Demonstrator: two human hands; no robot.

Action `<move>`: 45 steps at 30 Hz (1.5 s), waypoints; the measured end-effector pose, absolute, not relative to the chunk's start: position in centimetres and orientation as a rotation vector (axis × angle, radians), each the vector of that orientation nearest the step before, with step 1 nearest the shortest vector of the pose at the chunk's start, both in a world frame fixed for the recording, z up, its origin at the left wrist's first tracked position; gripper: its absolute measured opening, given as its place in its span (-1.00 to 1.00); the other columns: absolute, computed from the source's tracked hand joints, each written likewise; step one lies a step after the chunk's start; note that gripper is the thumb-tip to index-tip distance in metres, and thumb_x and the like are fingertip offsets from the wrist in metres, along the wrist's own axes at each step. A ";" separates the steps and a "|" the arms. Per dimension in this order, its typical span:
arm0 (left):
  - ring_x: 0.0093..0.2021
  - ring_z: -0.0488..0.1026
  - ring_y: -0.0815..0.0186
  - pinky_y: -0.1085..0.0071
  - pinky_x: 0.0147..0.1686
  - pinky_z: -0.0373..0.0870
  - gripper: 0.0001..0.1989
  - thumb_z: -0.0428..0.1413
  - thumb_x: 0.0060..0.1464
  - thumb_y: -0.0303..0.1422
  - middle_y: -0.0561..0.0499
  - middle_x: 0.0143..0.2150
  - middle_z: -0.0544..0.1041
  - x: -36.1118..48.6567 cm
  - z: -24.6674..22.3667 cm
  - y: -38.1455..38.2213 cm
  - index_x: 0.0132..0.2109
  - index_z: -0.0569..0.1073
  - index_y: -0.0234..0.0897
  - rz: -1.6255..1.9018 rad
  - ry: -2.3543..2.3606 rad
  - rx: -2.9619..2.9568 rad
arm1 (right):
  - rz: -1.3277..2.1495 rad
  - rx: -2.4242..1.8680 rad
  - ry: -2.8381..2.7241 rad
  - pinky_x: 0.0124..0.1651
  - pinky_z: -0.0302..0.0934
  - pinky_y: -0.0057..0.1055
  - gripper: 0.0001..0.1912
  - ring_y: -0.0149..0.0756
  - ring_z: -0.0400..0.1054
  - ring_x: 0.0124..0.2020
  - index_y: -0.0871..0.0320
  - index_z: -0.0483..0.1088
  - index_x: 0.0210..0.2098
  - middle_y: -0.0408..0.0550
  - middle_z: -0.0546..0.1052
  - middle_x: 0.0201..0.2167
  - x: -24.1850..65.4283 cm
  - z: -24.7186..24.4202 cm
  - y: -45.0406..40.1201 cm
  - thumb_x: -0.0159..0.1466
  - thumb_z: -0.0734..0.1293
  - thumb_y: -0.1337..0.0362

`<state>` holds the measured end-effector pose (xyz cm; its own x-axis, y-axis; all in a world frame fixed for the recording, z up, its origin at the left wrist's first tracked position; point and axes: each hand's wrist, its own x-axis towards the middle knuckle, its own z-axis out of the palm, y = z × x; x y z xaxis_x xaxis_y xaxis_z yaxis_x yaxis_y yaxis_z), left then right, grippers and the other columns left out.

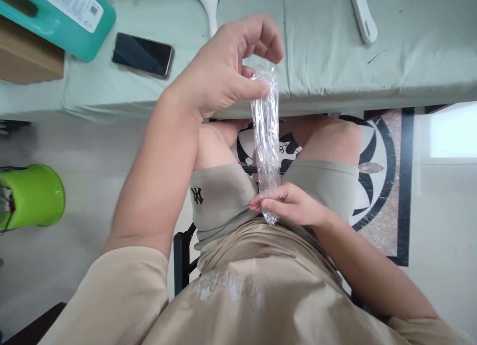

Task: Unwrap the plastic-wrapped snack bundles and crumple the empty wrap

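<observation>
A long bundle of clear, crinkled plastic wrap [266,141] hangs nearly upright over my lap, in front of the table edge. Its upper end sits between the thumb and fingers of my left hand [242,61], whose outer fingers are curled away from it. Lower down, my right hand [288,204] grips the bundle near its bottom, thumb in front, with a short tail sticking out below. I cannot tell whether anything lies inside the plastic.
On the green-covered table [320,61] lie a phone [143,54], a white slotted spatula [209,4], a white handle-like piece [362,14], a teal jug [84,34] and a cardboard box [30,56]. A lime-green bin [44,196] stands on the floor at left.
</observation>
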<state>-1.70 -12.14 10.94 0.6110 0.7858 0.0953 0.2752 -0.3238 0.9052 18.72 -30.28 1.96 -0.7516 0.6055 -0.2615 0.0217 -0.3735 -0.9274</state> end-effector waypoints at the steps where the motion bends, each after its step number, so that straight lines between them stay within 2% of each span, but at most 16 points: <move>1: 0.15 0.42 0.26 0.46 -0.13 0.33 -0.61 0.13 -0.05 -0.74 -0.07 0.04 0.52 -1.7 10.6 -11.9 -0.05 0.43 -0.40 0.714 0.852 1.886 | 2.156 -0.845 -1.525 -0.01 0.50 -0.34 -0.54 -0.26 0.63 -0.12 0.23 0.64 -0.04 0.05 0.72 -0.14 18.9 2.1 -30.6 0.43 0.31 -0.02; 5: 0.13 0.42 0.30 0.51 -0.16 0.30 -0.62 0.08 -0.04 -0.73 -0.06 0.03 0.52 -1.7 9.6 -11.6 -0.04 0.41 -0.42 0.844 0.902 1.897 | 2.091 -0.877 -1.562 -0.01 0.50 -0.39 -0.54 -0.29 0.63 -0.12 0.22 0.62 0.00 0.04 0.72 -0.16 20.0 2.8 -31.8 0.47 0.25 0.01; 9: 0.12 0.42 0.32 0.48 -0.13 0.36 -0.63 0.12 -0.05 -0.75 -0.06 0.03 0.54 -1.1 8.9 -11.5 -0.09 0.42 -0.37 0.840 1.022 1.861 | 2.027 -0.849 -1.604 -0.05 0.49 -0.42 -0.57 -0.33 0.62 -0.17 0.20 0.60 0.03 0.02 0.72 -0.19 20.8 3.6 -32.4 0.50 0.23 0.05; 14: 0.04 0.40 0.30 0.40 -0.09 0.43 -0.61 0.20 -0.11 -0.81 0.00 0.00 0.53 0.4 8.1 -10.3 -0.26 0.37 -0.27 0.609 1.290 1.793 | 1.941 -0.758 -1.639 -0.14 0.44 -0.47 -0.61 -0.38 0.59 -0.25 0.21 0.61 -0.08 -0.02 0.70 -0.27 20.9 4.6 -32.3 0.52 0.19 0.14; 18: 0.03 0.43 0.29 0.38 -0.11 0.46 -0.66 0.20 -0.06 -0.77 0.03 -0.04 0.53 0.0 7.7 -10.6 -0.25 0.40 -0.26 0.596 1.282 1.816 | 1.926 -0.681 -1.615 -0.17 0.41 -0.48 -0.63 -0.38 0.58 -0.26 0.22 0.60 -0.08 -0.01 0.68 -0.29 20.6 5.3 -32.3 0.52 0.19 0.17; 20: 0.02 0.45 0.32 0.37 -0.09 0.47 -0.67 0.18 -0.01 -0.76 0.06 -0.08 0.55 -1.0 7.8 -12.2 -0.22 0.45 -0.24 0.740 1.265 1.911 | 1.944 -0.639 -1.563 -0.19 0.40 -0.48 -0.64 -0.38 0.57 -0.27 0.21 0.60 -0.04 0.00 0.67 -0.30 20.6 5.6 -32.4 0.52 0.21 0.16; 22: 0.09 0.45 0.30 0.32 -0.07 0.49 -0.73 0.12 0.11 -0.71 0.04 -0.01 0.55 -2.0 8.0 -14.7 -0.20 0.48 -0.24 1.258 1.295 2.015 | 1.980 -0.622 -1.479 -0.19 0.40 -0.46 -0.65 -0.36 0.56 -0.26 0.17 0.60 -0.02 0.00 0.66 -0.29 20.8 5.8 -32.8 0.51 0.23 0.15; 24: 0.12 0.49 0.30 0.18 0.19 0.47 -0.79 0.08 0.25 -0.58 0.06 -0.01 0.58 -2.6 7.9 -17.9 -0.10 0.50 -0.19 1.405 1.128 2.067 | 2.047 -0.613 -1.377 -0.22 0.39 -0.45 -0.67 -0.37 0.53 -0.30 0.14 0.60 0.00 -0.03 0.64 -0.32 21.1 6.0 -33.2 0.49 0.25 0.14; 25: 0.23 0.47 0.23 0.08 0.34 0.37 -0.75 0.08 0.27 -0.53 0.04 0.09 0.59 -2.6 7.8 -19.6 0.02 0.49 -0.15 1.256 1.067 2.092 | 2.091 -0.605 -1.328 -0.25 0.38 -0.45 -0.67 -0.37 0.51 -0.34 0.14 0.60 0.00 -0.04 0.62 -0.35 21.2 6.1 -33.4 0.49 0.25 0.14; 26: 0.35 0.39 0.15 0.00 0.39 0.31 -0.68 0.09 0.27 -0.50 0.00 0.18 0.58 -2.4 7.5 -21.1 0.11 0.47 -0.13 1.068 0.991 2.156 | 2.134 -0.593 -1.282 -0.29 0.36 -0.45 -0.67 -0.38 0.48 -0.37 0.14 0.60 0.00 -0.05 0.59 -0.39 21.3 6.1 -33.6 0.49 0.26 0.14; 29: 0.49 0.23 0.00 -0.10 0.41 0.25 -0.64 0.14 0.28 -0.40 -0.07 0.31 0.53 -1.3 5.8 -24.5 0.19 0.49 -0.12 0.658 0.723 2.248 | 2.230 -0.560 -1.181 -0.31 0.32 -0.44 -0.62 -0.37 0.45 -0.40 0.17 0.62 -0.02 -0.05 0.55 -0.42 21.5 6.4 -34.3 0.49 0.25 0.09; 32: 0.29 0.50 0.10 -0.06 0.38 0.24 -0.77 0.08 0.38 -0.33 -0.05 0.06 0.70 -0.7 3.7 -25.8 0.07 0.59 -0.14 0.504 0.757 2.115 | 2.292 -0.496 -1.052 -0.21 0.30 -0.38 -0.58 -0.35 0.45 -0.36 0.16 0.57 0.09 -0.02 0.58 -0.39 21.6 6.9 -34.7 0.49 0.22 0.05; 35: 0.05 0.64 0.14 0.08 0.20 0.40 -0.76 0.08 0.38 -0.26 -0.09 -0.06 0.73 -1.0 2.5 -26.2 -0.06 0.64 -0.20 0.496 0.839 1.961 | 2.350 -0.457 -0.905 -0.22 0.24 -0.38 -0.55 -0.34 0.42 -0.36 0.01 0.49 0.22 -0.05 0.61 -0.38 22.1 7.5 -34.6 0.47 0.23 0.01; 40: -0.17 0.62 0.27 0.38 -0.13 0.44 -0.74 0.09 0.34 -0.25 -0.07 -0.12 0.72 -1.8 3.1 -27.2 -0.08 0.63 -0.26 0.266 0.801 1.736 | 2.249 -0.614 -0.934 -0.31 0.24 -0.38 -0.53 -0.33 0.44 -0.42 -0.15 0.42 0.27 -0.10 0.61 -0.42 23.2 7.5 -33.7 0.47 0.19 -0.06; 42: -0.23 0.60 0.31 0.43 -0.18 0.42 -0.74 0.09 0.32 -0.24 -0.04 -0.18 0.72 -2.0 3.5 -27.8 -0.11 0.64 -0.27 0.192 0.825 1.633 | 2.238 -0.724 -0.914 -0.42 0.21 -0.40 -0.46 -0.34 0.41 -0.51 -0.11 0.34 0.34 -0.12 0.60 -0.49 23.4 7.2 -33.3 0.47 0.17 -0.11; 45: -0.24 0.57 0.30 0.44 -0.21 0.41 -0.73 0.15 0.25 -0.19 -0.03 -0.23 0.71 -2.3 3.7 -28.4 -0.16 0.64 -0.29 0.131 0.849 1.504 | 2.228 -0.973 -0.869 -0.56 0.08 -0.41 -0.22 -0.34 0.35 -0.62 0.06 0.15 0.46 -0.11 0.58 -0.53 23.6 6.8 -32.5 0.41 0.18 -0.23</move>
